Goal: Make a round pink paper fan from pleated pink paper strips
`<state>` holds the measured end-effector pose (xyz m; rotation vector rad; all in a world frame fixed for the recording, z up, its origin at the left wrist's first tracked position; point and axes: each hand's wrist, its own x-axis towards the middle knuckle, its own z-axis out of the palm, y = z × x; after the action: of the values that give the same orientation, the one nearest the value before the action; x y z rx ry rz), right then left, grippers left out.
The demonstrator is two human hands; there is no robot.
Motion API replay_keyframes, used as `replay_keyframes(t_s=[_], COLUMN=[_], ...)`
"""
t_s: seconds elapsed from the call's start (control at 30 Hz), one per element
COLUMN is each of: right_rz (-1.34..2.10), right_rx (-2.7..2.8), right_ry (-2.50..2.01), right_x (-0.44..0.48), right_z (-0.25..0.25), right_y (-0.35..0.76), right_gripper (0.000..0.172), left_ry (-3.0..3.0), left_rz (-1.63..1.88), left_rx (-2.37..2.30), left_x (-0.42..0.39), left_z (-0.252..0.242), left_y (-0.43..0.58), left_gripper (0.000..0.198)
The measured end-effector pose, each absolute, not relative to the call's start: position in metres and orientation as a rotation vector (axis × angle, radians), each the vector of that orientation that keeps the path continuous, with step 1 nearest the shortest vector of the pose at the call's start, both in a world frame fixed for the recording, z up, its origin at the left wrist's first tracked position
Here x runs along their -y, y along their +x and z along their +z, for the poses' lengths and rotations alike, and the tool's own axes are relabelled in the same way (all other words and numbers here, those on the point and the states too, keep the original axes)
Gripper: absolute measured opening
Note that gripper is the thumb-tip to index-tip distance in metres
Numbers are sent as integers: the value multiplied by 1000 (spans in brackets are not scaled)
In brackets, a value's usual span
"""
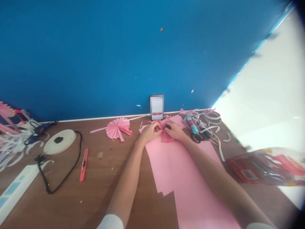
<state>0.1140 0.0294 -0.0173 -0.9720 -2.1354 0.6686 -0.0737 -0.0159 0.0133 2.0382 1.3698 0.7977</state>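
Between my two hands is a pleated pink paper fan (167, 136), pinched at its middle, its folds spreading above and below the fingers. My left hand (152, 131) grips it from the left with fingers curled. From the right, my right hand (173, 130) pinches the same folds. Both hands are over sheets of pink paper (190, 190) that lie overlapping on the table. To the left of my left hand rests a pink paper rosette (118, 128) with a pink strip sticking out.
A phone (157, 106) leans on the blue wall. Right of the hands lie a glue stick (192, 124), black scissors (197, 137) and tangled paper strips (214, 116). At left are a red box cutter (84, 165), a round white device (59, 142), a power strip (17, 190) and more strips.
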Motion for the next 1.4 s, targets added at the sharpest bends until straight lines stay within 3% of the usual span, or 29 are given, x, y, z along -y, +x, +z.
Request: replay_keyframes(t_s=[0.23,0.57,1.4], right_rz=[676,674,656], right_rx=[2133,2139,2148], right_ry=[-971,-992,-984], right_x=[-29,-26,-29], right_z=[-18,-13,-17], right_y=[114,113,114], right_gripper=[13,14,13], left_ry=[2116,2144,1878], left_rz=[862,790,690], left_rx=[-1308,-1364,-1281], left_x=[13,13,10], left_z=[16,15,19], left_y=[-71,-71,-90], left_gripper=[25,15,18])
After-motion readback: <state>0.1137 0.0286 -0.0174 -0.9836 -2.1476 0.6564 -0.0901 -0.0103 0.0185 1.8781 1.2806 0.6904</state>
